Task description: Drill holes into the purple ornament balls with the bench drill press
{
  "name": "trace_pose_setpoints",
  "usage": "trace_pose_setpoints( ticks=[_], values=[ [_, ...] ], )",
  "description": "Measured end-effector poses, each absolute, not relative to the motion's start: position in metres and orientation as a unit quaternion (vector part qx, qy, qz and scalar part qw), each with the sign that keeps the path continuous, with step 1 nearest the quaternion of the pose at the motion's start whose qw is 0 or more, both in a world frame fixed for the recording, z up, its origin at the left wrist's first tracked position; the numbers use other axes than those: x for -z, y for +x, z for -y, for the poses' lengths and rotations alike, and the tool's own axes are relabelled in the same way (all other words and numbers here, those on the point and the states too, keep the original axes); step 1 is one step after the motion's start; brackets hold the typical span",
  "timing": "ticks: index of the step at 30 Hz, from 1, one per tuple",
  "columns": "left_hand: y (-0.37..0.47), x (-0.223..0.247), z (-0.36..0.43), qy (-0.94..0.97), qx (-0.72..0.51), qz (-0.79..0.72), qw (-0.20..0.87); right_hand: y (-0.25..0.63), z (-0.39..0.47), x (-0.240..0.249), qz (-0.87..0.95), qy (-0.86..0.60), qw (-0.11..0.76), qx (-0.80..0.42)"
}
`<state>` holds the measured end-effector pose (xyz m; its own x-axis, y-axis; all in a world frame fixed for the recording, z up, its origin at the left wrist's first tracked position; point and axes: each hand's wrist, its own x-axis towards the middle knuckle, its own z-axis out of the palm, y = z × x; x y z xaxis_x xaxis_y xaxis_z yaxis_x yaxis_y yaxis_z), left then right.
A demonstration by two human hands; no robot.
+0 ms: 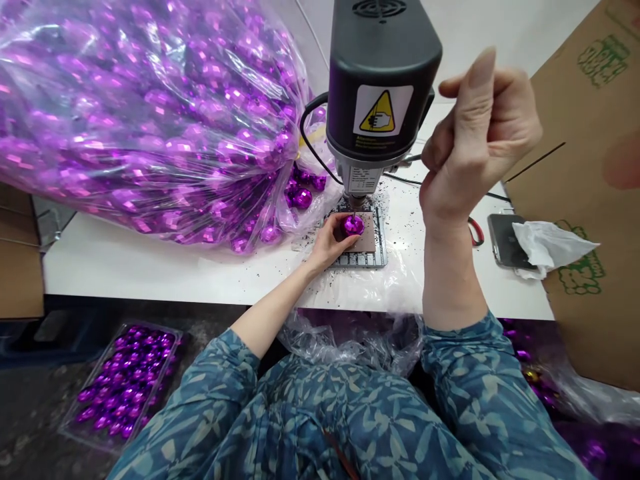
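Note:
My left hand [331, 241] is closed around the left side of a shiny purple faceted ball [354, 225], thumb in front and fingers behind. The ball rests on a brown square board [369, 241] lying on the slotted metal base [381, 259] of a drill press [383, 80]. Directly above the ball is the chuck, with the thin bit meeting or nearly meeting its top. Raised to the right of the black motor housing, my right hand [475, 133] has its fingers curled. A metal lever [411, 159] runs from the press into that hand, which hides its end.
A big clear bag [150, 120] of purple balls fills the left of the white table [150, 270]. Loose balls [303, 198] lie beside the press. At right are a phone [503, 240], white tissue [550, 243] and cardboard box [600, 200]. A tray [175, 340] of balls stands below left.

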<state>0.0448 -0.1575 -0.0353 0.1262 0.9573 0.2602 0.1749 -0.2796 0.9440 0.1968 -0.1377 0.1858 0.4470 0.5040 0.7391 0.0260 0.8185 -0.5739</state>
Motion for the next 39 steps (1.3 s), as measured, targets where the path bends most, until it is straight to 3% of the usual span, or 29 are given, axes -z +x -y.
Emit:
trace_pose_setpoints(
  ticks=[17,28,34,39],
  values=[
    [0.044,0.039,0.157,0.641,-0.49,-0.441,0.392,0.201,0.153,-0.131,0.511,-0.307,0.802,-0.034],
    [0.044,0.042,0.156,0.662,-0.486,-0.434,0.369,0.216,0.14,-0.089,0.559,-0.206,0.803,-0.018],
    [0.048,0.042,0.155,0.643,-0.496,-0.439,0.385,0.2,0.144,-0.143,0.524,-0.207,0.825,-0.037],
    [0.047,0.024,0.172,0.594,-0.52,-0.501,0.355,0.192,0.132,-0.192,0.483,-0.281,0.819,-0.131]
  ],
)
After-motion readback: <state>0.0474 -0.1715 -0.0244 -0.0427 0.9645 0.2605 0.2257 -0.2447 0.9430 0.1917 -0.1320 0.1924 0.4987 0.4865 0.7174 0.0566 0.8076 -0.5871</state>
